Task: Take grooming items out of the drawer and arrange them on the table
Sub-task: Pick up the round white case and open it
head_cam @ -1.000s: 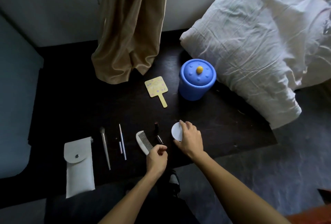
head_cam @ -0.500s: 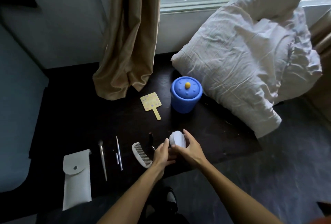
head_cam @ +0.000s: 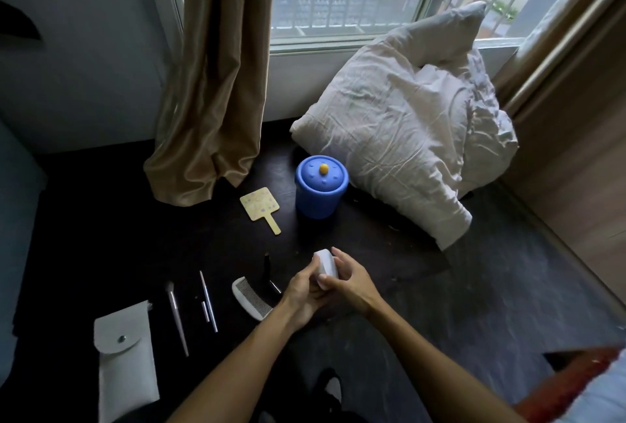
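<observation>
The dark table (head_cam: 101,236) runs from the wall under the window out to its near edge, where the person's arms come in. A big crumpled white pillow (head_cam: 399,138) lies on the far right corner and hangs over the right edge. A tan curtain (head_cam: 210,101) hangs down to the far edge, its hem bunched on the table left of the middle. A white pouch (head_cam: 125,361) with a snap flap lies at the near left corner, long side running front to back. A blue lidded jar (head_cam: 321,192) with a yellow knob stands toward the far right, just beside the pillow.

The left hand (head_cam: 303,294) and right hand (head_cam: 352,282) meet at the near edge, right of the middle. Both have their fingers curled round a small white round case (head_cam: 326,263), held up on its edge between them; the right fingers wrap its right side and the left hand grips it from below and the left. Whether it touches the table cannot be told.

A yellow hand mirror (head_cam: 260,207) lies left of the jar, handle toward the near edge. A white comb (head_cam: 252,299) lies by the left hand at the near edge. Left of it lie a thin rod (head_cam: 208,300) and a makeup brush (head_cam: 178,317), roughly parallel. A dark tube (head_cam: 267,267) lies between comb and case.
</observation>
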Demonstrator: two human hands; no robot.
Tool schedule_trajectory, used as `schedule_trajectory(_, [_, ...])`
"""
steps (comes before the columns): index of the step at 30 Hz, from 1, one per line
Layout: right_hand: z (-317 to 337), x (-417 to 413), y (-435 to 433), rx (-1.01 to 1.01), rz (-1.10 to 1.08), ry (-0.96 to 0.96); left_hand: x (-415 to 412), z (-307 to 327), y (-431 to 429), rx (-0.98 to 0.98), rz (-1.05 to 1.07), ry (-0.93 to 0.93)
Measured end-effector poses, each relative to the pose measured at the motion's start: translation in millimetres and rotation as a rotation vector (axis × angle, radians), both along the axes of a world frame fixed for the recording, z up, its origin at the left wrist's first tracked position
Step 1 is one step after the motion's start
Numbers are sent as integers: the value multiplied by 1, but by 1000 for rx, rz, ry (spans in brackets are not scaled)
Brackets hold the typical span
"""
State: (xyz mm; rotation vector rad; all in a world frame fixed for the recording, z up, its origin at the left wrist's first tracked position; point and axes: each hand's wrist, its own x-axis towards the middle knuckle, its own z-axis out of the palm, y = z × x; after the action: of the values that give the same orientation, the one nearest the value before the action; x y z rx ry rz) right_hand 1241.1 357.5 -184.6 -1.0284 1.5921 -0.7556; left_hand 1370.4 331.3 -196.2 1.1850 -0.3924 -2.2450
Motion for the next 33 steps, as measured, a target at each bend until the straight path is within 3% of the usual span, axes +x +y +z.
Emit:
schedule_trajectory(10, [2, -14, -20, -56, 11, -53, -15, 0, -20, -45, 50, -101])
schedule_trajectory(15, [2, -37, -37, -69, 101, -57, -29, -1, -27, -102, 82, -216])
schedule_trajectory(21, [8, -89, -54, -100, 224, -13, -70, 8, -25, -117, 133, -190])
schedule_trajectory(26, [7, -117, -60, -89, 272, -77, -98, 15, -19, -117, 198, -190])
schedule_trajectory(33, [8, -131, -66, -56, 255, -162, -113, 18, -24, -186, 192, -344])
